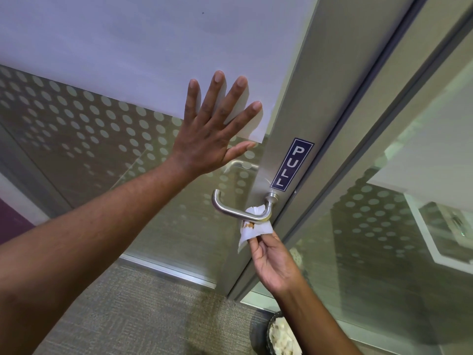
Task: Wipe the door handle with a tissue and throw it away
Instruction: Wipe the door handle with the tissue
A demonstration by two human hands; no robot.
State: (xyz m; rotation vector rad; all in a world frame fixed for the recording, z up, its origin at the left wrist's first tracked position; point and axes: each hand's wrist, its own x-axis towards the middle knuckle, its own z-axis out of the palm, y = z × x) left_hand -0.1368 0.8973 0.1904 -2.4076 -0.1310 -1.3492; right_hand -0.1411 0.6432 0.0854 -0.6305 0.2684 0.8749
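A steel lever door handle (pixel 230 210) sticks out from the grey metal door stile (pixel 289 129), just under a blue PULL sticker (pixel 292 163). A white tissue (pixel 252 230) with a brown stain is draped around the handle near its neck. My right hand (pixel 273 262) pinches the tissue's lower corner from below. My left hand (pixel 217 131) lies flat on the glass door above the handle, fingers spread, holding nothing.
The glass door (pixel 102 129) has a frosted band and a dot pattern. A dark waste bin (pixel 277 336) with crumpled white paper stands on the carpet (pixel 143 311) at the bottom right, partly behind my right forearm. A glass side panel (pixel 396 226) lies to the right.
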